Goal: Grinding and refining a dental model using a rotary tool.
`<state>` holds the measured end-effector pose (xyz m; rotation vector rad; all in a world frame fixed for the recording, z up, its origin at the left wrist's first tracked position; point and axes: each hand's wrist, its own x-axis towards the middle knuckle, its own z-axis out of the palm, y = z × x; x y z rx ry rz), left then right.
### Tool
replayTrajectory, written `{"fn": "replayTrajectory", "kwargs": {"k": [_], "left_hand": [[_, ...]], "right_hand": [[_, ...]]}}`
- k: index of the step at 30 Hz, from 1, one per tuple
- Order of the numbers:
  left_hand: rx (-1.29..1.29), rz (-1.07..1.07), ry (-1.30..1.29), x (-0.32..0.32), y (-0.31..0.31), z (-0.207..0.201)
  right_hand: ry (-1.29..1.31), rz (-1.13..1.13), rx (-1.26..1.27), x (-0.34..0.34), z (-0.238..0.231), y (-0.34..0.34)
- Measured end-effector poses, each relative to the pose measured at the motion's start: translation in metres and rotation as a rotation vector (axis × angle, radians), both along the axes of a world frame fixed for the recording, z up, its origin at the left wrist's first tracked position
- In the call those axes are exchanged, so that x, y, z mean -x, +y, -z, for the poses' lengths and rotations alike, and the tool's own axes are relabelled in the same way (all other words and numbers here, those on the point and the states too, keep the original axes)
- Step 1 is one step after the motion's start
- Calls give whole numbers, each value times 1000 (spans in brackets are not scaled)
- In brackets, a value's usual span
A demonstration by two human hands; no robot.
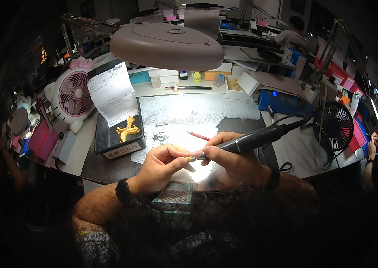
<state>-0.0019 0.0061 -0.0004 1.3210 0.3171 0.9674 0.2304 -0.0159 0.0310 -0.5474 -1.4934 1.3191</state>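
Observation:
In my right hand (236, 161) is a black rotary handpiece (253, 137), held like a pen, its metal tip pointing left. Thumb and fingers of my left hand (160, 164) pinch a small pale tooth-like piece (191, 159). The handpiece tip meets or nearly meets this piece; fingers and glare hide the exact contact. Both hands are close together over the brightly lit bench (166, 107). To their left, a yellow dental model (128, 130) lies in a black tray (101, 144), with a printed paper slip (114, 96) standing at its back.
A big lamp head (166, 47) hangs above the bench. Behind my right hand lies a red pencil (198, 136). A blue control unit (282, 103), cords and a black fan (333, 126) stand at right, a pink-and-white fan (73, 93) at left. Another person (292, 38) sits far back.

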Motion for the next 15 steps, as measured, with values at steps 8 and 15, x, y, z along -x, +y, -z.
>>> {"fn": "replayTrajectory", "kwargs": {"k": [8,15], "left_hand": [[27,-22,-2,-1,-2,-2],[21,-1,-15,0,0,-1]], "right_hand": [[30,-10,50,2,-5,-2],[30,-4,59,1,-4,-2]]}}
